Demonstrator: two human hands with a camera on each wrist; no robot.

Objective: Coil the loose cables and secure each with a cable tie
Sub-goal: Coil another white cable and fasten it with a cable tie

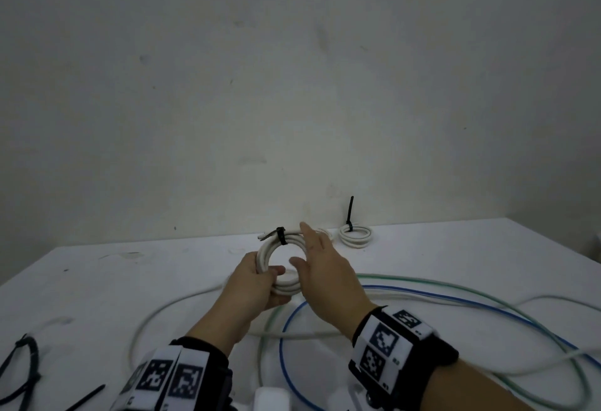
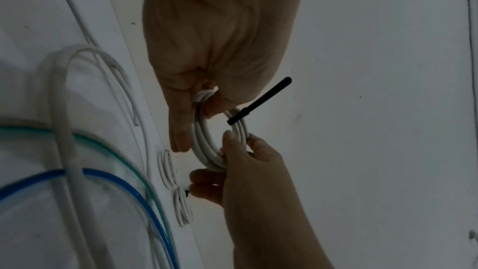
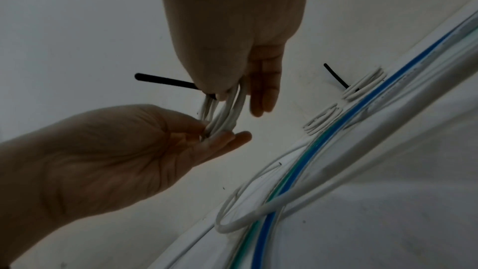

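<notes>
A white cable coil (image 1: 263, 254) is held up above the white table (image 1: 113, 284). A black cable tie (image 1: 281, 235) wraps its top, with the tail sticking out (image 2: 258, 101). My left hand (image 1: 273, 275) pinches the coil's lower left part between thumb and fingers (image 3: 220, 138). My right hand (image 1: 299, 243) has its thumb inside the loop and straight fingers (image 3: 264, 93) behind the right side, pinching the strands (image 2: 240, 136). Loose white (image 1: 169, 310), green (image 1: 455, 284) and blue (image 1: 422, 293) cables lie sprawled on the table.
A tied white coil (image 1: 356, 236) lies by the wall with its tie tail upright; another small coil (image 1: 325, 232) is half hidden behind my right hand. Spare black ties (image 1: 22, 368) lie at the front left. A white block (image 1: 271, 401) sits at the front edge.
</notes>
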